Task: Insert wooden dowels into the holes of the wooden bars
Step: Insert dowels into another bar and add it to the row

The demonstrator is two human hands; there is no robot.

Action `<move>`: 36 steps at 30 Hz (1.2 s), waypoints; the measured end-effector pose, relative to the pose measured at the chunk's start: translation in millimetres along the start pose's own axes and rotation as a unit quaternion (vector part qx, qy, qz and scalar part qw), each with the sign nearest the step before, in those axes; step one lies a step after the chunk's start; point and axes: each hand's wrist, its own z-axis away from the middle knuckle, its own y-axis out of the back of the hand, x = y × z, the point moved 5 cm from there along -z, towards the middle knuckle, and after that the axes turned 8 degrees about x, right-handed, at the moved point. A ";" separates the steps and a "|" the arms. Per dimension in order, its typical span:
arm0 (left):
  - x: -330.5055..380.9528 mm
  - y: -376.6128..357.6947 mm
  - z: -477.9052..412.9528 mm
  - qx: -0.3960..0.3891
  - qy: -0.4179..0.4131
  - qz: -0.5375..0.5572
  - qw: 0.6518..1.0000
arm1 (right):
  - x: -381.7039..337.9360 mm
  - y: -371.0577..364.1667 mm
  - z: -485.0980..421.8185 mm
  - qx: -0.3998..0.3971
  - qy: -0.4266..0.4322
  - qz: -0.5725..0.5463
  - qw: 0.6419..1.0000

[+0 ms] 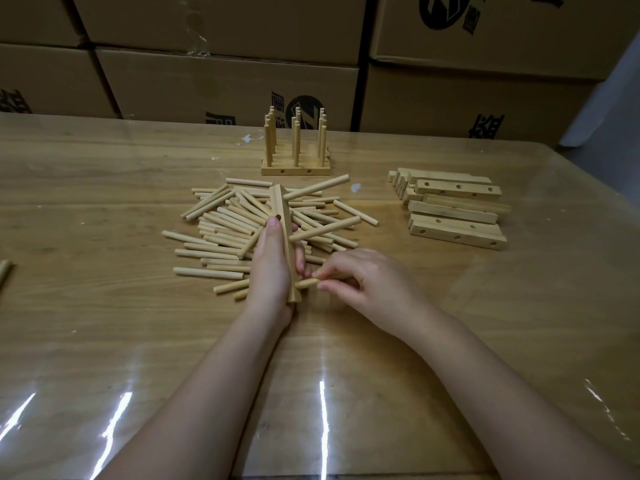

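My left hand (272, 268) grips a wooden bar (281, 216) that points away from me over the heap of loose dowels (221, 233). One dowel (329, 228) sticks out of the bar's right side near its middle. My right hand (363, 278) pinches a second dowel (306, 283) whose tip touches the bar's right side near its near end. An empty hole shows on the bar's top, just beyond my left thumb.
Several bars with upright dowels (295, 147) stand at the back of the wooden table (104, 323). A stack of empty drilled bars (453, 209) lies at the right. Cardboard boxes (228, 84) wall the far side. A stray dowel (4, 271) lies at the left edge.
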 end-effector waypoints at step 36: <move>2.5 -1.0 5.1 -0.015 -0.070 -0.088 0.994 | 5.8 -12.8 9.7 -0.028 -0.096 -0.081 0.992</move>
